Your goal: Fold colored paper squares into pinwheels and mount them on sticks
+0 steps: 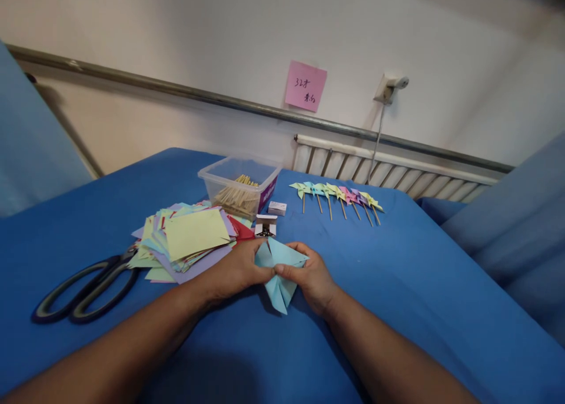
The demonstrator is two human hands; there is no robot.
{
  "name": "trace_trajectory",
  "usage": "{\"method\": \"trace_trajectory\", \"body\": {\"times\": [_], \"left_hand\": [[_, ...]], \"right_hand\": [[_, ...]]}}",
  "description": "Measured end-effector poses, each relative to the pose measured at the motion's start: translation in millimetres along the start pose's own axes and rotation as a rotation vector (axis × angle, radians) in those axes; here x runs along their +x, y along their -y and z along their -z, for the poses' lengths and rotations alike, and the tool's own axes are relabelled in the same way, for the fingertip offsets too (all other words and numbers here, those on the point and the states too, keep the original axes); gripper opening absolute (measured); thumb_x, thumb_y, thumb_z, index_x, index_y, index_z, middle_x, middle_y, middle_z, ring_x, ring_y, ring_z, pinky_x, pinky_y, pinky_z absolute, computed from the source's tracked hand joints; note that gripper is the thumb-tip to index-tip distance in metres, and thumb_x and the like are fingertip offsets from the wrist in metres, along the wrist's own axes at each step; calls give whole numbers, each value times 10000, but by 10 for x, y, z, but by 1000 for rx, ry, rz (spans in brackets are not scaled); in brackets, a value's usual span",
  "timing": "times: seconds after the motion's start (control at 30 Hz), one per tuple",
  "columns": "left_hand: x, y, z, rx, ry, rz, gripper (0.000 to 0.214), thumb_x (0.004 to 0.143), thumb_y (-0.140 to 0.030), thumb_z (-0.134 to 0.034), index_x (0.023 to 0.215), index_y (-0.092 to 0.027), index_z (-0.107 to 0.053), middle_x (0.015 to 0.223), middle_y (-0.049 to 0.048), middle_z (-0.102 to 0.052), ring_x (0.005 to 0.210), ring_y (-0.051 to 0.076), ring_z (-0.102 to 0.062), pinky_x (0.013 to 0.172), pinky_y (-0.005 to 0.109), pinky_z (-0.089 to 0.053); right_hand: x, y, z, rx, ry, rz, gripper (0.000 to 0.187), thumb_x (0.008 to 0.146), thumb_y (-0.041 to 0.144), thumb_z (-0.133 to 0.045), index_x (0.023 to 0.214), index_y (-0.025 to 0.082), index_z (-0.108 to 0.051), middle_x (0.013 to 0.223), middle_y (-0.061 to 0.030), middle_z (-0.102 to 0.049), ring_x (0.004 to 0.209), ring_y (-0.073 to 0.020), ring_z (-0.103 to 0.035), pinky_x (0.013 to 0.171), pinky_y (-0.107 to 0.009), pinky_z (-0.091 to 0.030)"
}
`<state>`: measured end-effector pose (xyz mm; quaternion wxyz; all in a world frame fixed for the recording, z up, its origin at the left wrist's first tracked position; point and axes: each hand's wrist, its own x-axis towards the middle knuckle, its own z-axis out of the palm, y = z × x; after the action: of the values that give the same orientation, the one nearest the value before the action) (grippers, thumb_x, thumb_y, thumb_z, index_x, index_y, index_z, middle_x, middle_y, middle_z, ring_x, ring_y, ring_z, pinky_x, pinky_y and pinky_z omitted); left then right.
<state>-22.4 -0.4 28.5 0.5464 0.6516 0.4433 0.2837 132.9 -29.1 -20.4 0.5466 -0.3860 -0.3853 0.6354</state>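
Observation:
Both hands pinch a light blue paper pinwheel (pixel 283 252), its corners partly folded in toward the middle. My left hand (pixel 244 262) grips its left side, with the thumb near the centre. From the right, my right hand (pixel 314 277) presses its thumb close to the centre, fingers behind the paper. Just beyond the pinwheel stands a small open box (pixel 265 222) of dark pins. To the left lies a pile of coloured paper sheets (pixel 198 234), with black-handled scissors (pixel 95 283) partly tucked under it.
A clear plastic tub (pixel 213 183) of wooden sticks (pixel 242 195) stands behind the paper pile. Beside it is a small closed box (pixel 277 208). Several finished pinwheels (pixel 338 193) on sticks lie in a row at the back right of the blue cloth (pixel 397 298).

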Motion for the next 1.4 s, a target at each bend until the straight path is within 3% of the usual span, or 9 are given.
{"method": "trace_trajectory", "body": {"times": [0.13,0.23,0.33,0.43,0.63,1.0,1.17,1.3,1.4], "left_hand": [[38,55,-29,-24,-100,-11,307,596,-235,-755,870,-150,-648,732,16,-669,658,178,-588,590,249,-433],[37,81,-89,-262,-161,60,344,623,-253,-768,921,-145,-634,775,26,-673,698,176,-607,642,263,-459],[15,103,-155,-609,-58,152,287,711,-281,-723,955,-157,-638,862,57,-690,790,189,-637,741,309,-492],[-4,132,-206,-771,-16,212,165,721,-254,-727,833,-160,-650,803,51,-689,769,180,-640,749,313,-496],[-10,143,-264,-767,-15,212,140,727,-275,-732,744,-144,-687,676,45,-684,659,157,-624,714,288,-494],[-8,116,-257,-683,-113,218,140,675,-256,-756,715,-127,-720,710,85,-730,653,191,-653,670,292,-506],[19,103,-143,-753,-141,191,158,708,-247,-728,798,-118,-715,774,96,-740,684,196,-661,693,299,-518],[40,64,-43,-790,-213,183,164,700,-212,-726,837,-127,-695,788,81,-740,697,204,-670,706,314,-526],[52,48,1,-765,-271,196,151,682,-201,-733,813,-139,-688,755,65,-734,684,204,-670,681,304,-525]], "right_hand": [[28,-46,-15,55,-83,24,446,542,295,-856,881,163,-597,681,27,-643,555,-108,-559,569,-238,-458],[51,-59,-21,133,-177,58,424,570,290,-847,885,166,-592,680,24,-647,555,-116,-572,577,-252,-470],[69,-40,-20,199,-260,96,409,580,285,-843,884,165,-596,695,17,-656,570,-122,-585,586,-257,-480],[79,-20,-20,223,-305,118,407,579,282,-842,883,167,-598,704,14,-661,581,-126,-593,591,-260,-485],[88,-64,-23,203,-306,121,391,576,274,-840,869,172,-602,677,24,-646,551,-123,-576,562,-259,-480],[78,-80,-26,178,-231,106,404,608,330,-825,901,175,-594,706,14,-660,568,-126,-587,581,-262,-484],[92,-97,25,1,-272,211,363,771,410,-683,1037,189,-573,717,10,-629,620,-133,-586,577,-250,-463],[62,-78,-39,-56,-339,316,374,788,319,-645,1122,228,-504,741,32,-603,606,-119,-573,601,-254,-471],[12,-67,-101,-92,-301,352,458,772,220,-622,1200,256,-465,877,11,-617,625,-104,-573,662,-274,-492]]}}
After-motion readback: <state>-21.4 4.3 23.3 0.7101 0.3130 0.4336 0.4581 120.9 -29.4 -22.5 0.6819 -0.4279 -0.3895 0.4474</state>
